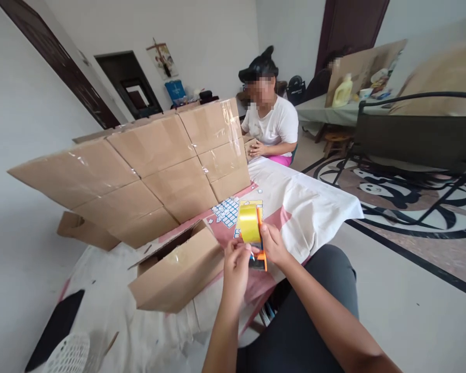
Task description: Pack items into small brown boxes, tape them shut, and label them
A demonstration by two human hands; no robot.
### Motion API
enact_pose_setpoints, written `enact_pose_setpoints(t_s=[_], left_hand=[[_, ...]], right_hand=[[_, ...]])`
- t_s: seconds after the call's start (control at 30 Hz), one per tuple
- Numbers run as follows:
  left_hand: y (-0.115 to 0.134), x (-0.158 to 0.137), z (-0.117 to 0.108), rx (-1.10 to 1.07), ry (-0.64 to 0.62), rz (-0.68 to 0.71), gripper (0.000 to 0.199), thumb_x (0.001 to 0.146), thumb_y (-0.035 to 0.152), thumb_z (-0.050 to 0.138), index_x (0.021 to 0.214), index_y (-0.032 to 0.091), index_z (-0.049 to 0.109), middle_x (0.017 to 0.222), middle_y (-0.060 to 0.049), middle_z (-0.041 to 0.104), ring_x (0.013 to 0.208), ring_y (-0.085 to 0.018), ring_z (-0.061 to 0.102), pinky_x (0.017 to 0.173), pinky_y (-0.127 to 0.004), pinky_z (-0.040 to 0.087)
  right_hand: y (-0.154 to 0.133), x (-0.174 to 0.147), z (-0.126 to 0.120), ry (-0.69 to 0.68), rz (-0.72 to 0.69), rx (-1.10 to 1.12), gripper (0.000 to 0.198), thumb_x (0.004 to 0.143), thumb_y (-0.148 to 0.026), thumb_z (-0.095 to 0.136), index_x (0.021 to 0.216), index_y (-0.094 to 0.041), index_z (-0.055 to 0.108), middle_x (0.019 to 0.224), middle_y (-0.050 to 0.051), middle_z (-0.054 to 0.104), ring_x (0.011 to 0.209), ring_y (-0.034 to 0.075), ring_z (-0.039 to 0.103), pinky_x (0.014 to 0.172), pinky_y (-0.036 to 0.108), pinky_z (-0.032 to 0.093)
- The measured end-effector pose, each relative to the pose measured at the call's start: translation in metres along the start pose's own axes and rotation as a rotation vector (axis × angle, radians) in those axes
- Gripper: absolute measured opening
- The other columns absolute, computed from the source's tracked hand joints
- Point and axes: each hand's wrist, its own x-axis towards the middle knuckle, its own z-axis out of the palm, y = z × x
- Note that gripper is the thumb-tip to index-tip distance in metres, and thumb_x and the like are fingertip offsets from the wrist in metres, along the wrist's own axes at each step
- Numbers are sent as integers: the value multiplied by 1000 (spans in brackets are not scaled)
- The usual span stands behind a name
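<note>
A tape dispenser [264, 261] with an orange frame carries a wide roll of yellow tape [249, 224]. My right hand [275, 246] grips it from the right side, thumb on top. My left hand [236, 261] is closed in a pinch at the roll's lower edge, close to the dispenser's front end. A small shiny bit shows by those fingertips, but what they pinch is too small to make out. Left of my hands lies a cardboard box [178, 277] with an opening along its far upper side.
Stacked cardboard boxes [166, 176] form a wall across the table. Behind its right end sits a person [274, 122] with hands on a small box. A cloth [306, 197] covers the table. A white perforated basket [68, 355] stands lower left; a dark metal-framed chair [411, 137] is at right.
</note>
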Motion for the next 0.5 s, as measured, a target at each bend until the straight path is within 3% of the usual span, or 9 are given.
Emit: enact_pose_setpoints(t_s=[0.13, 0.3, 0.43, 0.5], left_hand=[[2, -1, 14, -127, 80, -56, 35, 86, 48, 64, 70, 19, 75, 95, -7, 63, 96, -22, 65, 87, -32, 54], [13, -3, 12, -150, 127, -116, 33, 85, 45, 64, 64, 20, 71, 82, -6, 70, 92, -23, 67, 90, -35, 53], [11, -11, 16, -106, 55, -214, 34, 84, 46, 62, 66, 20, 74, 77, -7, 76, 76, -22, 67, 80, -35, 54], [7, -17, 22, -124, 13, -264, 35, 83, 47, 61, 62, 20, 71, 75, -7, 76, 68, -20, 65, 73, -33, 54]], right_hand=[[15, 3, -11, 51, -100, -142, 54, 102, -62, 31, 65, -26, 45, 67, 3, 51, 63, 21, 49, 63, 37, 45], [39, 3, -9, 28, -151, -230, 53, 102, -61, 31, 65, -27, 45, 65, 3, 50, 67, 24, 49, 69, 39, 46], [60, 8, -14, 198, 10, -175, 52, 101, -64, 32, 69, -27, 50, 70, 4, 55, 65, 23, 52, 64, 38, 46], [70, 15, -24, 218, 83, -137, 55, 100, -67, 28, 75, -27, 56, 73, 5, 60, 68, 25, 56, 64, 39, 48]])
